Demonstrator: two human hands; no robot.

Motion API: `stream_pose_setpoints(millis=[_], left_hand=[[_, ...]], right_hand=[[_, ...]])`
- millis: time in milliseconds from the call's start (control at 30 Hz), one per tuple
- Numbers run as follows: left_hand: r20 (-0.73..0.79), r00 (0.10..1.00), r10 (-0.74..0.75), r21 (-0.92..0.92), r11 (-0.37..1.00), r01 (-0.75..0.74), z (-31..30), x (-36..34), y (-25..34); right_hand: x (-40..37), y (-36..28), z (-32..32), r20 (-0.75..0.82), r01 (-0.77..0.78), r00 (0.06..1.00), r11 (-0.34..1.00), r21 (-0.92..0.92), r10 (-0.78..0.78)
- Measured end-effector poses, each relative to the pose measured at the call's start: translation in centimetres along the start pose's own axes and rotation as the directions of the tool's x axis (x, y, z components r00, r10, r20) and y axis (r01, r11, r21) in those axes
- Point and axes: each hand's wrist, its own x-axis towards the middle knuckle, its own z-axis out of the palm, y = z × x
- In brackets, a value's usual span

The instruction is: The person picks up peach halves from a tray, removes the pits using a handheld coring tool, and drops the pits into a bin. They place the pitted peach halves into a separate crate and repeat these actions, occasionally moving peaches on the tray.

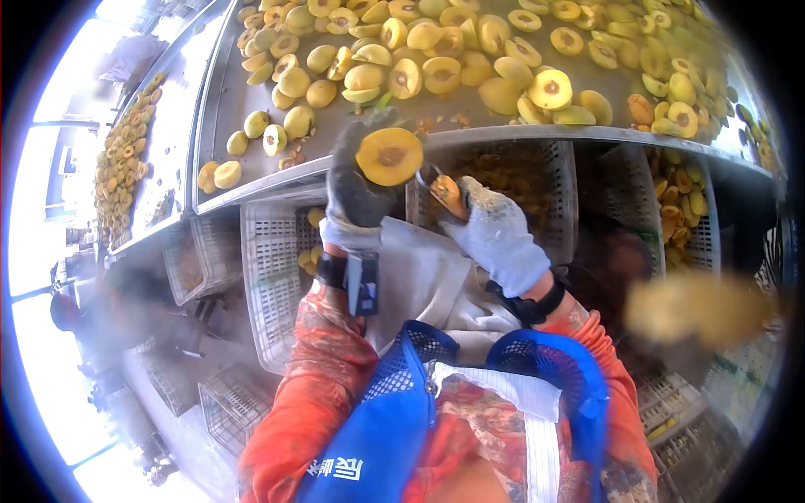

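My left hand [355, 198], in a dark, dirty glove, holds up a yellow peach half [391, 156], its cut face towards me with a brown hollow at the centre. Closed round the wooden handle of a small pitting knife [448, 194] is my right hand [503, 239], in a white knit glove. The knife's metal end sits right at the peach half's right edge. Both hands are just in front of the rim of a metal table [587, 134], where many peach halves [406, 79] lie, some cut side up. Part of my left fingers is hidden behind the fruit.
Below the table rim stand white plastic crates, one [262, 285] at left with a few peaches, another [563, 197] with brownish-yellow pieces. A right-hand crate [708, 222] holds peach pieces. Further left is another table with a peach heap [122, 168]. A blurred yellowish object [700, 310] shows at right.
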Motion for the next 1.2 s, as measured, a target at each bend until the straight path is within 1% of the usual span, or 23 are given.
stream_pose_setpoints(millis=[67, 100, 133, 233, 267, 333, 367, 433, 533, 567, 600, 633, 667, 733, 833, 867, 933, 1033, 1133, 1200], left_hand=[[-0.046, 0.994, -0.096, -0.087, 0.992, 0.092, 1.6, -0.8, -1.2], [-0.046, 0.997, 0.059, 0.276, 0.96, -0.044, 2.2, -0.9, -1.6], [0.006, 0.979, 0.203, 0.602, 0.781, -0.166, 2.7, -1.1, -2.1], [-0.024, 0.908, 0.419, 0.71, 0.646, -0.28, 5.0, -1.4, -3.3], [-0.013, 0.882, 0.471, 0.801, 0.533, -0.272, 5.7, -1.6, -3.4], [-0.091, 0.873, 0.478, 0.77, 0.59, -0.243, 6.3, -1.6, -3.8], [-0.13, 0.867, 0.481, 0.752, 0.618, -0.23, 6.6, -1.7, -4.0], [-0.295, 0.891, 0.345, 0.567, 0.814, -0.127, 7.5, -1.8, -3.9], [-0.28, 0.897, 0.342, 0.634, 0.767, -0.094, 7.9, -2.1, -4.1], [-0.218, 0.899, 0.38, 0.713, 0.691, -0.119, 7.9, -2.1, -4.1], [-0.151, 0.899, 0.41, 0.782, 0.606, -0.145, 7.7, -2.2, -4.0], [-0.082, 0.898, 0.433, 0.84, 0.515, -0.172, 7.5, -2.2, -4.0], [-0.102, 0.907, 0.408, 0.801, 0.574, -0.168, 7.4, -2.3, -4.1], [-0.138, 0.923, 0.359, 0.711, 0.685, -0.159, 7.3, -2.4, -4.3], [-0.205, 0.925, 0.32, 0.626, 0.769, -0.128, 6.7, -2.6, -5.2], [-0.141, 0.907, 0.396, 0.729, 0.662, -0.176, 6.6, -2.8, -5.2], [0.011, 0.857, 0.515, 0.88, 0.402, -0.253, 6.6, -3.1, -5.1], [0.011, 0.842, 0.539, 0.789, 0.513, -0.338, 7.1, -3.4, -5.3], [-0.017, 0.895, 0.446, 0.842, 0.489, -0.228, 7.5, -4.2, -5.0], [-0.116, 0.957, 0.266, 0.71, 0.696, -0.107, 8.2, -4.0, -4.6]], right_hand=[[0.1, -0.7, 0.0, -0.025, -0.022, 0.999, 1.0, -0.005, 0.022], [0.1, -0.8, -0.1, -0.036, -0.031, 0.999, 1.0, -0.003, 0.031], [-0.1, -0.8, 0.1, -0.053, -0.045, 0.998, 0.999, -0.006, 0.044], [-0.8, -0.5, 0.7, -0.062, -0.084, 0.994, 0.996, 0.029, 0.085], [-1.1, -0.7, 1.0, -0.025, -0.1, 0.995, 0.993, 0.068, 0.102], [-1.3, -0.9, 1.3, 0.045, -0.136, 0.99, 0.98, 0.144, 0.131], [-1.4, -0.4, 1.6, 0.027, -0.047, 0.999, 0.984, 0.171, 0.043], [-1.7, 0.8, 2.5, -0.016, 0.131, 0.991, 0.967, 0.219, -0.131], [-1.7, 1.6, 2.9, -0.055, 0.237, 0.972, 0.936, 0.259, -0.231], [-1.7, 1.1, 2.0, 0.098, 0.041, 0.991, 0.887, 0.46, -0.097], [-1.7, 0.5, 0.6, 0.27, -0.175, 0.963, 0.775, 0.607, 0.006], [-1.7, 0.0, -0.6, 0.449, -0.393, 0.891, 0.61, 0.688, 0.066], [-1.8, -0.1, -1.0, 0.484, -0.436, 0.872, 0.575, 0.693, 0.078], [-1.9, -0.1, -1.8, 0.551, -0.516, 0.83, 0.505, 0.692, 0.092], [-1.9, -0.3, -2.4, 0.569, -0.547, 0.804, 0.587, 0.597, 0.171], [-2.1, -0.3, -2.3, 0.573, -0.555, 0.806, 0.525, 0.645, 0.147], [-2.7, -0.3, -2.1, 0.579, -0.567, 0.809, 0.391, 0.725, 0.1], [-2.8, -0.7, -3.3, 0.629, -0.573, 0.776, 0.454, 0.682, 0.033], [-3.0, -0.6, -3.8, 0.675, -0.596, 0.737, 0.464, 0.655, -0.005], [-3.5, 0.5, -3.5, 0.682, -0.619, 0.729, 0.368, 0.694, -0.061]])
